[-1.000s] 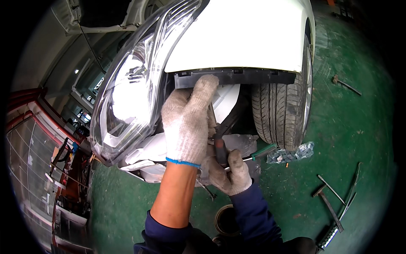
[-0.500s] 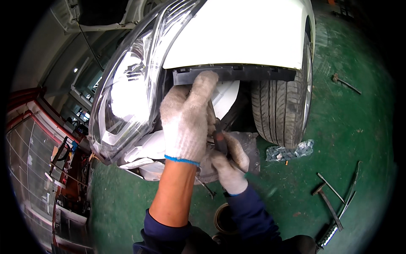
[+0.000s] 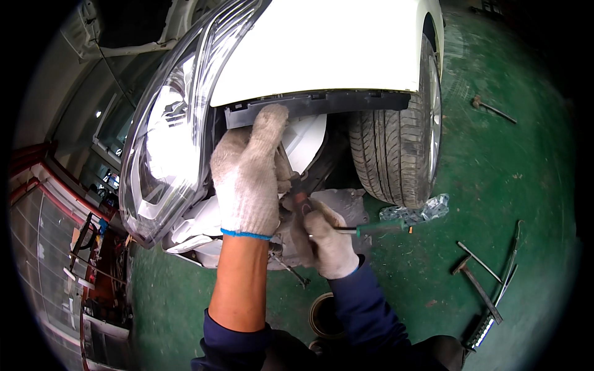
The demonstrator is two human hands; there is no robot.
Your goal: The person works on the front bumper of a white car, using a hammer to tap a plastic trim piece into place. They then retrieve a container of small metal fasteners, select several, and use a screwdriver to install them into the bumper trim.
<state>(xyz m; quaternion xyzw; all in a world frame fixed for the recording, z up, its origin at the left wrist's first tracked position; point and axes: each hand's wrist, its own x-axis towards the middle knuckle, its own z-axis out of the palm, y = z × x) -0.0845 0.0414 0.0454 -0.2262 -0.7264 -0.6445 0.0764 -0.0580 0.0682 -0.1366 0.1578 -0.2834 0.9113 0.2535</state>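
My left hand (image 3: 247, 176), in a white knit glove with a blue cuff, is closed on a black plastic strip (image 3: 322, 105) below the white fender (image 3: 322, 49). Its thumb presses the strip's front face; the other fingers are partly hidden. Lower and to the right, my gloved right hand (image 3: 331, 244) is closed round a screwdriver with a black and red handle (image 3: 301, 203), its shaft pointing up beside my left hand. A second screwdriver with a green handle (image 3: 382, 226) sticks out rightward from the same hand. Both screwdriver tips are hidden or unclear.
A clear headlight (image 3: 167, 136) stands left of the fender, a tyre (image 3: 393, 154) right. Crumpled plastic film (image 3: 421, 210) lies by the tyre. On the green floor are a hammer (image 3: 476, 287), more bars and another hammer (image 3: 492, 110). A round container (image 3: 325, 315) sits below my hands.
The green screwdriver, blurred and slanting down before, now points out to the right from my right hand. My left hand keeps its place on the strip. The whole view has shifted slightly.
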